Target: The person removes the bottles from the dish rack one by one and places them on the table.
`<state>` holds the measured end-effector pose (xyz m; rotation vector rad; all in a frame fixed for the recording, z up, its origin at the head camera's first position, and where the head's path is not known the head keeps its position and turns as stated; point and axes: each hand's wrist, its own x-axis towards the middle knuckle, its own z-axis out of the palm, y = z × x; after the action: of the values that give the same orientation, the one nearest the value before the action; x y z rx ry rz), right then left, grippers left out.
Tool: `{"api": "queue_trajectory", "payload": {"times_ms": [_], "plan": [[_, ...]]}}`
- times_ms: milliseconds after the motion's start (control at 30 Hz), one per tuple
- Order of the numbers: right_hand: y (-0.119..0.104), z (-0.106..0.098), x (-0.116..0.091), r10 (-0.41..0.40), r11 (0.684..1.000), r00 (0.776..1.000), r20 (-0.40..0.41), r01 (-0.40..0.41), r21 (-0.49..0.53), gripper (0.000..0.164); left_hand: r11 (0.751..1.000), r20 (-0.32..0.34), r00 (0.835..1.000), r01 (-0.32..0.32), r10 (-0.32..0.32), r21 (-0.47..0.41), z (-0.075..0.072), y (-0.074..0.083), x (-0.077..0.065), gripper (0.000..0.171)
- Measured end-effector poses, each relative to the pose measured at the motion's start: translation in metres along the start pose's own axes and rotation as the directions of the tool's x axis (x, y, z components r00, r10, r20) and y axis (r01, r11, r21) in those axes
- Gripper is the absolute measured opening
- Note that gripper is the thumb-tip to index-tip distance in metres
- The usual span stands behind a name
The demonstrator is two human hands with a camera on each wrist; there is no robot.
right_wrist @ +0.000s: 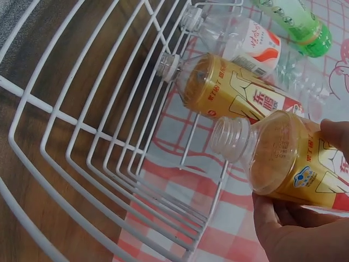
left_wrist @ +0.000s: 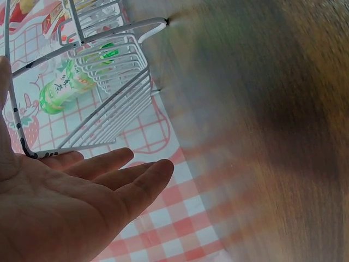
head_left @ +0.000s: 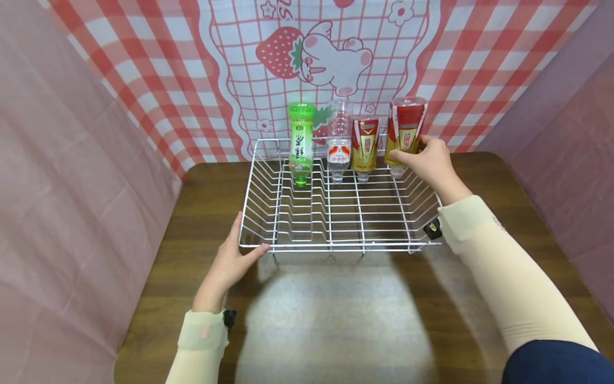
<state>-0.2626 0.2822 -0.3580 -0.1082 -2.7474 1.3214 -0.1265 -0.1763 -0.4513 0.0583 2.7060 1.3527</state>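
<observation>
My right hand point(head_left: 434, 162) grips a red-and-gold plastic bottle point(head_left: 408, 125) upside down at the back right of a white wire rack point(head_left: 362, 247). In the right wrist view, that bottle's capless threaded neck point(right_wrist: 232, 137) points toward the wires. Beside it, a second red-and-gold bottle point(head_left: 365, 146) stands inverted against the rack's back side, then a clear bottle with a red-and-white label point(head_left: 339, 151), then a green-and-white bottle point(head_left: 301, 140). My left hand point(head_left: 231, 264) rests at the rack's front left corner, thumb on the front rim. Its fingers point(left_wrist: 144, 180) extend nearly straight along the outside.
The rack stands on a brown wooden table point(head_left: 201, 202). Behind it hangs a red-and-white checked cloth point(head_left: 168, 64) with a strawberry print, close to the bottles. Pink curtains point(head_left: 72, 213) flank both sides. Several wire dividers point(head_left: 297, 213) rise in the rack's left half.
</observation>
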Motion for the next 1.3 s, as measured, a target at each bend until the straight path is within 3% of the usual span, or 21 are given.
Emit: {"api": "queue_trajectory", "payload": {"times_ms": [300,533,1300], "plan": [[-0.001,-0.003,-0.007,0.040,0.998,0.999,-0.020,-0.039,0.058,0.084,1.000,-0.001,1.000,-0.006,0.006,-0.010,0.000,0.000,0.000,0.110],[-0.002,-0.003,-0.010,0.035,0.998,0.999,-0.019,-0.035,0.045,0.084,1.000,-0.008,1.000,-0.012,0.012,-0.017,0.000,-0.001,-0.002,0.110],[-0.023,-0.014,-0.023,-0.057,0.997,0.998,-0.028,0.058,0.049,0.072,1.000,-0.002,1.000,0.001,-0.001,-0.016,-0.001,0.003,-0.002,0.111]]}}
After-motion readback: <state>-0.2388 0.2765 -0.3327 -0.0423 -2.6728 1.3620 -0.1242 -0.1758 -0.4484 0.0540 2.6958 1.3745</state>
